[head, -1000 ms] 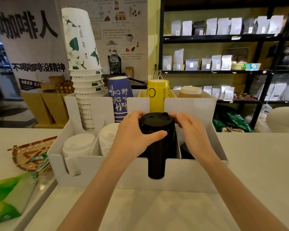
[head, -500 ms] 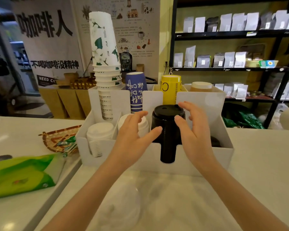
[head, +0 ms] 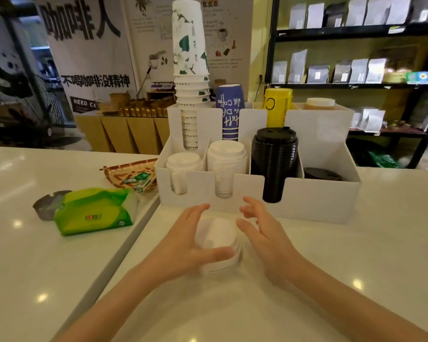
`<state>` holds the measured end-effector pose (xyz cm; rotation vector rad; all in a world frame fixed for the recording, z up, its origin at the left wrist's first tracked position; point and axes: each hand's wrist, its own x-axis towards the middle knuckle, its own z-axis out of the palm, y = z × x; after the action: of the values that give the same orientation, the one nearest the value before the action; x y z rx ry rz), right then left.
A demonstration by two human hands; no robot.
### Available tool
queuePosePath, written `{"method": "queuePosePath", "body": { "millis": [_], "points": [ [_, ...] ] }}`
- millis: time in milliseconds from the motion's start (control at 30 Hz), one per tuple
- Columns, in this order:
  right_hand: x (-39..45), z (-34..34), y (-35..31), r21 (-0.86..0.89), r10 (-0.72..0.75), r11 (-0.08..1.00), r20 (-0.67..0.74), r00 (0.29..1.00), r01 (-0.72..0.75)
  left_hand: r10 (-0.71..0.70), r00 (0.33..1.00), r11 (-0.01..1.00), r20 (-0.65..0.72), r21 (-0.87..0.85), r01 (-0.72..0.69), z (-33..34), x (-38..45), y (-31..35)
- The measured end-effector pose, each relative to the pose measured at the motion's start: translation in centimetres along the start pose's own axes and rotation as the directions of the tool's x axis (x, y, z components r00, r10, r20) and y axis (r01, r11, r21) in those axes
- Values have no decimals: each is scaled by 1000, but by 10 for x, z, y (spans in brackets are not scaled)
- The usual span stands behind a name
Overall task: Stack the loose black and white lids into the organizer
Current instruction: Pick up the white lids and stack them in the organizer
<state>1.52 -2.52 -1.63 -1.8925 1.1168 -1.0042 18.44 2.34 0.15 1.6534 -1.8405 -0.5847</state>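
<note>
White lids point(head: 216, 245) sit in a short loose pile on the counter point(head: 331, 267), directly between the two hands and just near of the organizer point(head: 316, 201). The pile's axis is upright, flat faces up, so the hold has to come from the sides. The left hand point(head: 183, 245) is the nearer one: its thumb lies across the near edge of the pile and its fingers curve round the left side, spread and apparently touching but not yet clamped. The right hand point(head: 265, 240) hovers just right of the pile, fingers open and curled, with a small gap to the rim; motion blur keeps contact from being certain.

The coming move, as I judge it, is a two-sided squeeze and a lift up and away toward the far side. Inside the organizer, two white stacks point(head: 226, 166) stand in the left front compartments, a tall black stack point(head: 273, 161) fills the third, and a low black lid point(head: 321, 173) rests in the rightmost.

The counter is smooth, pale and glossy, so the pile may slide if pushed from one side only. A green tissue pack point(head: 94, 211) and a woven tray point(head: 131, 176) lie to the left, well apart from the hands.
</note>
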Motion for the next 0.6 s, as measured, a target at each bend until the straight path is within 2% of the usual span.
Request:
{"method": "queuePosePath", "body": {
  "millis": [200, 400, 600],
  "points": [
    [-16, 13, 4, -80, 71, 995, 77, 995, -65, -35, 996, 998, 84, 58, 31, 7, -19, -18],
    [-19, 15, 3, -150, 44, 988, 80, 996, -32, 25, 1000, 998, 5, 56, -25, 10, -19, -27],
    [-20, 16, 2, -97, 46, 995, 83, 996, -38, 65, 997, 997, -49, 34, -64, 11, -19, -33]
  ]
}}
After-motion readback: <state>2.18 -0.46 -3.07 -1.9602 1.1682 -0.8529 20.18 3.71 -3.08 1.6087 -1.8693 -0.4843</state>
